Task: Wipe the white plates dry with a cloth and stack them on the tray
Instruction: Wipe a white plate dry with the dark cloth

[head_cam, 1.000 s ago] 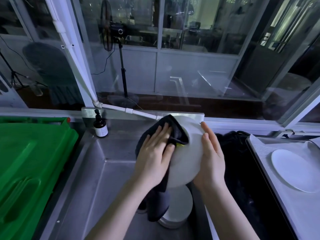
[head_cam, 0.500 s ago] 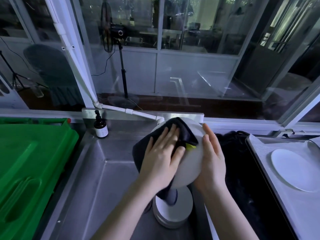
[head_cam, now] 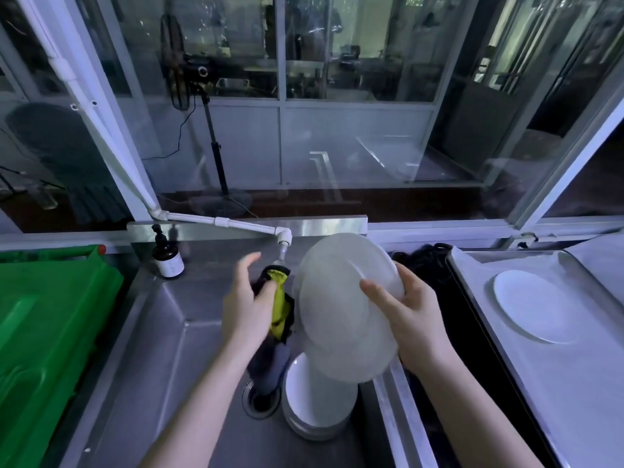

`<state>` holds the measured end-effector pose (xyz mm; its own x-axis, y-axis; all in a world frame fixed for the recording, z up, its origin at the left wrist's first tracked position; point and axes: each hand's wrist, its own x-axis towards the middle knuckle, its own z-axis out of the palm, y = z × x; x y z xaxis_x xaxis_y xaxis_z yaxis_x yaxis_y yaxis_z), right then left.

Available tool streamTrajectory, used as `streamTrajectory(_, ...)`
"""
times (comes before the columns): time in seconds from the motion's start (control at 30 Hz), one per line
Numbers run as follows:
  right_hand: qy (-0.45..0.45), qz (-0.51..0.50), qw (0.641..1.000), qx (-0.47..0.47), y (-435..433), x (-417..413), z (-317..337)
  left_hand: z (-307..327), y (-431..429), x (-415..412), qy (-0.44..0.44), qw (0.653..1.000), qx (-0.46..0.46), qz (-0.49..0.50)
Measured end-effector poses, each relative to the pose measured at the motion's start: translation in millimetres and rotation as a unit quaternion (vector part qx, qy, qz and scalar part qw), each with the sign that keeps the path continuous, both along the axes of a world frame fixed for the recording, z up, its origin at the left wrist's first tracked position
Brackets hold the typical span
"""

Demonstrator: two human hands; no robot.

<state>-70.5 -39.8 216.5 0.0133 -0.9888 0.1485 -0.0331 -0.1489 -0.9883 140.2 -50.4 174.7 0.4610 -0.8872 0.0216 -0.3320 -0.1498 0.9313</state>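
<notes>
Filling the left edge of the view is a green plastic lid, beside a steel sink. A brown pump bottle stands upright in the sink's back left corner, and a white tap reaches out from the back wall over the basin. Just below the tap, the left hand grips a dark cloth with a yellow inner side: the thumb pinches it against the curled fingers, one finger is lifted free, and the cloth's loose end hangs down towards the drain in the sink floor. The cloth lies just beside the left rim of a tilted plate; whether they touch cannot be told, as the plate is blurred. The right hand holds this plate above the sink, thumb laid across its face, fingers curled behind its right rim. Under it, on the sink floor near the right wall, stands a stack of white plates. Between sink and tray lies something black, too dark to make out. Along the right edge, a steel tray carries one white plate, lying flat near its back end
</notes>
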Motion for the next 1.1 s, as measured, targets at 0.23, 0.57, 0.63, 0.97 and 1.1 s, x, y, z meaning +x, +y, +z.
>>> streamTrajectory(0.23,0.307,0.070,0.930,-0.189,9.0,-34.1,0.3,23.0,5.2,-30.4,0.245,0.941,0.140,-0.186)
streamTrajectory(0.57,0.538,0.130,0.734,-0.394,22.3,-94.8,-13.7,17.0,10.7,-81.6,0.305,0.915,0.198,-0.173)
streamTrajectory(0.63,0.547,0.124,0.727,-0.397,26.1,-103.1,-18.7,16.2,10.0,-92.0,0.274,0.933,0.184,-0.145)
streamTrajectory(0.97,0.415,-0.016,0.907,-0.076,48.9,-146.5,-27.4,-16.6,-5.2,-115.7,0.291,0.941,0.139,-0.101)
streamTrajectory(1.1,0.177,-0.224,0.950,0.127,48.6,-162.9,-32.6,-26.7,-7.7,-136.4,0.312,0.931,0.141,-0.123)
